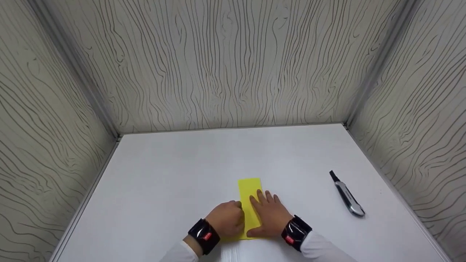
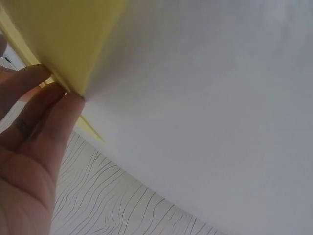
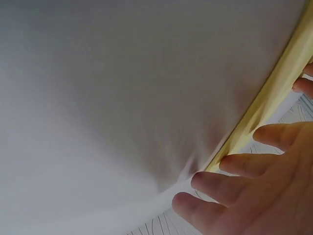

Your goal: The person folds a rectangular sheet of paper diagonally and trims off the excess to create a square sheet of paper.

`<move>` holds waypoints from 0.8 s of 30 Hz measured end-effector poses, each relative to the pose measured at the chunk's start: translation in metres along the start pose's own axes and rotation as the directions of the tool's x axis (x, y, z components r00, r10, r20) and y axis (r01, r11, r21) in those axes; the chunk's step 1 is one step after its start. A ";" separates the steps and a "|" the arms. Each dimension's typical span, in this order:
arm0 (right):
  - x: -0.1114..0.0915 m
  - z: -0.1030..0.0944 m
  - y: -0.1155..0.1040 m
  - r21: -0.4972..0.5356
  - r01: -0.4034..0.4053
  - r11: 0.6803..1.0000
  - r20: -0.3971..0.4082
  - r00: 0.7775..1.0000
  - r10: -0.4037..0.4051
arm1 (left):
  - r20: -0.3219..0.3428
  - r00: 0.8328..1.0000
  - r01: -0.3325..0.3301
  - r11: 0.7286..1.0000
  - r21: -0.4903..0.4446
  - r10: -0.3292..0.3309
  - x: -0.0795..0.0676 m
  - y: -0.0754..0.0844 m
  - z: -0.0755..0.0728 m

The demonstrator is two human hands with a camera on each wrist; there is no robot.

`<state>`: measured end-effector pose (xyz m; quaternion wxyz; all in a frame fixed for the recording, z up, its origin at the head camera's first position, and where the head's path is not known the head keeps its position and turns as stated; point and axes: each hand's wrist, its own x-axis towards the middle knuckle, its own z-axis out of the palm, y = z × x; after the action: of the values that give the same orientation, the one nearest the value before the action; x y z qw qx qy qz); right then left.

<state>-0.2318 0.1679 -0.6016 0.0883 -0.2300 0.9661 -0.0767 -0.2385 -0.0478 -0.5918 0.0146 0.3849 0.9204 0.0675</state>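
Note:
A yellow sheet of paper [image 1: 249,185] lies lengthwise on the white table, its visible part a narrow strip. My left hand [image 1: 227,219] is at its left edge with curled fingers, gripping the paper. In the left wrist view the fingertips [image 2: 73,100] meet the paper's edge, and a yellow part [image 2: 63,34] extends beside them. My right hand [image 1: 272,215] rests on the strip with fingers spread and straight, thumb toward the near end. The right wrist view shows its fingers [image 3: 244,166] along the thin yellow edge [image 3: 266,100].
A utility knife [image 1: 348,198] with a grey and black handle lies on the table [image 1: 174,171] to the right. Pale walls [image 1: 225,65] with a wood-grain pattern enclose the table at the back and both sides. Black bands [image 1: 296,233] circle both wrists.

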 end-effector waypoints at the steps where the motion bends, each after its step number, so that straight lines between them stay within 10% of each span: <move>1: 0.000 0.000 0.000 0.009 -0.001 1.000 0.002 1.000 0.001 | -0.005 1.000 -0.006 1.000 0.012 0.006 0.000 0.001 0.000; 13: 0.000 0.003 -0.002 0.090 0.034 0.995 -0.094 0.995 -0.025 | -0.012 1.000 -0.003 1.000 -0.015 0.003 -0.002 0.003 0.000; 24: 0.000 0.008 0.000 -0.036 0.121 0.992 0.023 0.993 -0.120 | 0.022 1.000 0.013 1.000 0.022 -0.013 -0.002 0.003 -0.003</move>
<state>-0.2303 0.1669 -0.6098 0.0892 -0.2903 0.9508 -0.0617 -0.2353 -0.0471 -0.5882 0.0211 0.3799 0.9233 0.0528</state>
